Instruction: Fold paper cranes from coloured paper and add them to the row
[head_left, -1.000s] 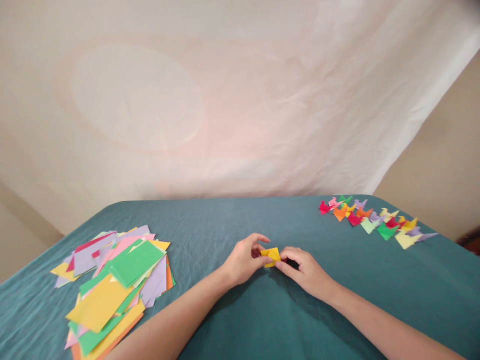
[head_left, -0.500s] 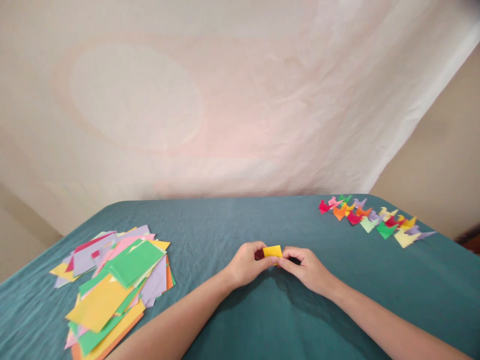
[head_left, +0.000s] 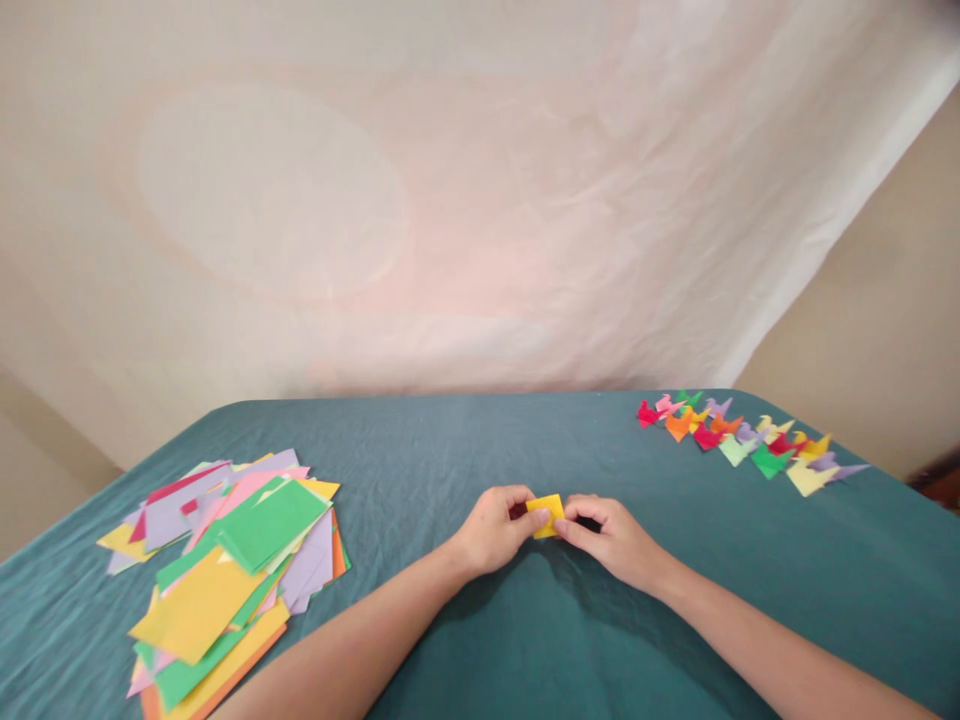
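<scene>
Small yellow paper point(head_left: 545, 515), folded down to a compact, roughly square piece with one corner pointing toward the near side; a faint crease line crosses its face, finer fold detail too small to tell. It is held just above the table, slightly right of the scene's centre line and toward the near half of the surface. Left hand point(head_left: 495, 530) pinches its left edge, thumb on top and fingers curled under and behind. Right hand point(head_left: 611, 540) pinches its right edge the same way, fingertips meeting the paper, remaining fingers curled toward the palm. Both hands closed on the piece, knuckles up, wrists resting low near the cloth. A small dark red spot shows just left of the paper against the left fingers; cannot tell what it is. Both bare forearms enter from the near edge and converge on the paper. The surface is a table under a teal cloth point(head_left: 465, 450), lightly wrinkled. Near left: a loose pile of flat sheets point(head_left: 225, 560) in green, yellow, lilac, pink and orange, fanned and overlapping, well apart from the hands. Far right: a row of small folded figures point(head_left: 750, 445) in red, orange, green, lilac and pale yellow, lying close together along the table's far-right edge. Behind the table hangs a pale creased backdrop point(head_left: 450, 200); a beige wall point(head_left: 885, 330) shows at right.
</scene>
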